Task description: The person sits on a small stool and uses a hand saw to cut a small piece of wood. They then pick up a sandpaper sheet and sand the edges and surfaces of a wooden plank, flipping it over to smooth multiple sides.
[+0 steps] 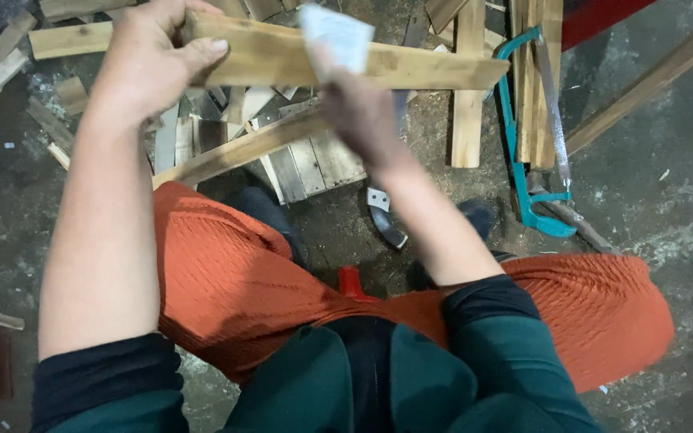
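Observation:
My left hand grips the left end of a flat wooden slat, holding it level above my knees. My right hand is blurred and presses a pale sheet of sandpaper against the slat's middle. A second, longer wooden strip runs slantwise below the slat, from my left knee up toward my right hand. I sit low, with orange trousers over both knees.
Wood offcuts and a small slatted panel litter the dark floor ahead. A teal-framed hacksaw lies at the right beside upright planks. A curved knife blade rests between my feet. A long batten crosses the upper right.

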